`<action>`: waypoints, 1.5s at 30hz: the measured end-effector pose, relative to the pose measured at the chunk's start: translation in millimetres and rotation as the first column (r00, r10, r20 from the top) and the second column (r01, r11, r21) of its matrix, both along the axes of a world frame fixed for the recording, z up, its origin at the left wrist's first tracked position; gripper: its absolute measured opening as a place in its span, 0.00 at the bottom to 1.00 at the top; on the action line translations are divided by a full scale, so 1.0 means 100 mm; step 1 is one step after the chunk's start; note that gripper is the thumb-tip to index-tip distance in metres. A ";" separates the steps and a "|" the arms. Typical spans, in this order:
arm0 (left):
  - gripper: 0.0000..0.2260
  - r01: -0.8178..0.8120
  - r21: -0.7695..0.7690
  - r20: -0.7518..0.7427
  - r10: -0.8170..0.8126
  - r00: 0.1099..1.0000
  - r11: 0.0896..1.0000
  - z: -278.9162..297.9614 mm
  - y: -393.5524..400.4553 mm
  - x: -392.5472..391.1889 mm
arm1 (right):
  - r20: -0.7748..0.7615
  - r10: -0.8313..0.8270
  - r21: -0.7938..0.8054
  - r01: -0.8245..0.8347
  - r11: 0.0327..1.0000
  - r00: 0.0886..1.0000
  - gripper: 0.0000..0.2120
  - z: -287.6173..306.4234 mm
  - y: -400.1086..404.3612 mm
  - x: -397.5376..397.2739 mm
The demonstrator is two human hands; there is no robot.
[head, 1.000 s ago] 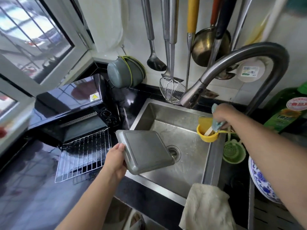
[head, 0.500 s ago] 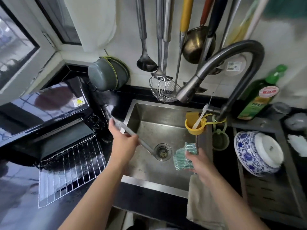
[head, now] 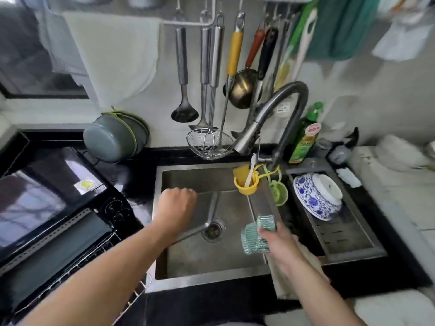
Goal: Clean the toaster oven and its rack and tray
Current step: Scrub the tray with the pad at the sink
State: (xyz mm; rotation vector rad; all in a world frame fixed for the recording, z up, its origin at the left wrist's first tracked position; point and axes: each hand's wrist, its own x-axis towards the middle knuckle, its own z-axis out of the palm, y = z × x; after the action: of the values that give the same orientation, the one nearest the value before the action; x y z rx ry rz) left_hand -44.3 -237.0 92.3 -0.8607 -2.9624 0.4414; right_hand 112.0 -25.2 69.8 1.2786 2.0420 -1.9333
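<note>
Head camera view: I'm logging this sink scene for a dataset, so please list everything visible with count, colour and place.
tray: 1, grey metal, tilted inside the sink
sink: 1, steel, centre
scrubber: 1, teal, above the sink's right edge
toaster oven: 1, black, left counter, door open
rack: 1, wire, on the oven door
faucet: 1, dark grey, behind sink
yellow cup: 1, at the sink's back right corner
bowl: 1, blue-white, right drainer
green bottle: 1, beside faucet
left hand: grips the tray
right hand: holds the scrubber
</note>
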 end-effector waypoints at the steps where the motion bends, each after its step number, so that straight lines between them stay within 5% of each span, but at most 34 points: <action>1: 0.09 0.066 -0.055 0.014 -0.065 0.998 0.996 0.02 0.02 -0.07 | -0.002 -0.004 0.005 0.004 1.000 1.000 0.07 0.01 0.00 0.03; 4: 0.10 0.087 0.061 0.188 -0.097 0.977 0.994 0.01 0.03 -0.31 | -0.020 -0.038 0.010 0.038 0.999 0.999 0.09 0.06 0.06 0.08; 8: 0.04 -0.287 0.423 0.487 0.051 0.872 0.860 0.08 -0.21 -0.39 | -0.044 -0.059 -0.003 0.059 0.998 0.997 0.09 0.11 0.16 0.14; 9: 0.06 -0.422 0.531 0.519 0.112 0.847 0.735 0.09 -0.33 -0.33 | -0.054 -0.064 -0.013 0.063 0.998 0.997 0.08 0.10 0.18 0.15; 11: 0.04 -0.666 0.673 0.646 0.183 0.741 0.323 0.04 -0.57 -0.03 | -0.071 -0.091 -0.036 0.089 0.995 0.993 0.08 0.08 0.25 0.15; 13: 0.11 -0.828 0.545 0.838 0.049 0.544 -0.131 -0.06 -0.73 0.36 | -0.078 -0.140 -0.058 0.136 0.989 0.987 0.10 0.04 0.27 0.13; 14: 0.15 -0.860 0.433 0.884 -0.061 0.464 -0.268 -0.15 -0.78 0.54 | -0.079 -0.157 -0.072 0.152 0.986 0.984 0.11 0.04 0.25 0.12; 17: 0.20 -0.879 0.185 0.904 -0.275 0.328 -0.439 -0.32 -0.87 0.90 | -0.134 -0.174 -0.109 0.160 0.981 0.976 0.17 0.20 0.10 0.03; 21: 0.22 -0.828 0.004 0.853 -0.430 0.295 -0.560 -0.27 -0.86 1.09 | -0.328 -0.186 -0.071 0.172 0.982 0.926 0.24 0.64 -0.22 -0.22; 23: 0.18 -0.807 -0.003 0.843 -0.436 0.316 -0.590 -0.18 -0.84 1.14 | -0.438 -0.128 0.184 0.228 0.956 0.890 0.23 0.84 -0.40 -0.33; 25: 0.11 -0.796 0.014 0.845 -0.418 0.333 -0.605 -0.14 -0.84 1.17 | -0.498 0.109 0.531 0.203 0.823 0.860 0.22 0.97 -0.64 -0.40; 27: 0.13 -0.792 -0.006 0.825 -0.450 0.341 -0.610 -0.12 -0.84 1.20 | -0.267 0.513 0.827 -0.080 0.557 0.816 0.24 0.90 -0.88 -0.45; 29: 0.17 -0.799 -0.005 0.799 -0.483 0.358 -0.601 -0.12 -0.84 1.20 | 0.143 0.756 0.828 -0.495 0.262 0.639 0.31 0.64 -1.04 -0.42; 30: 0.19 -0.802 0.007 0.792 -0.487 0.369 -0.597 -0.11 -0.84 1.20 | 0.210 0.765 0.779 -0.577 0.245 0.609 0.32 0.55 -1.07 -0.39; 32: 0.20 -0.796 0.012 0.783 -0.489 0.383 -0.605 -0.10 -0.85 1.18 | 0.100 0.713 0.795 -0.487 0.361 0.693 0.27 0.51 -1.04 -0.35; 34: 0.21 -0.790 0.008 0.780 -0.490 0.389 -0.614 -0.07 -0.88 1.18 | 0.064 0.722 0.826 -0.443 0.349 0.689 0.20 0.51 -1.00 -0.34; 39: 0.21 -0.810 0.045 0.714 -0.548 0.436 -0.585 -0.04 -0.85 1.22 | 0.327 0.931 0.762 -0.628 -0.159 0.161 0.24 0.44 -1.23 -0.26; 40: 0.20 -0.817 0.074 0.697 -0.556 0.453 -0.572 -0.02 -0.83 1.23 | 0.363 0.916 0.765 -0.616 -0.187 0.172 0.24 0.40 -1.22 -0.33; 43: 0.19 -0.817 0.175 0.671 -0.541 0.507 -0.549 0.03 -0.81 1.29 | 0.463 0.705 0.771 -0.637 -0.021 0.537 0.24 0.42 -1.00 -0.59; 45: 0.19 -0.813 0.196 0.675 -0.526 0.518 -0.548 0.05 -0.84 1.29 | 0.469 0.678 0.805 -0.590 -0.063 0.566 0.24 0.44 -1.01 -0.47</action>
State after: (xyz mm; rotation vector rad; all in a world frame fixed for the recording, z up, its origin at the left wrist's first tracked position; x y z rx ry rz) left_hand 85.1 -321.4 97.0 0.5443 -1.5863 -3.0959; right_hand 64.8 -126.3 113.6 -0.1027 3.0345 -0.1824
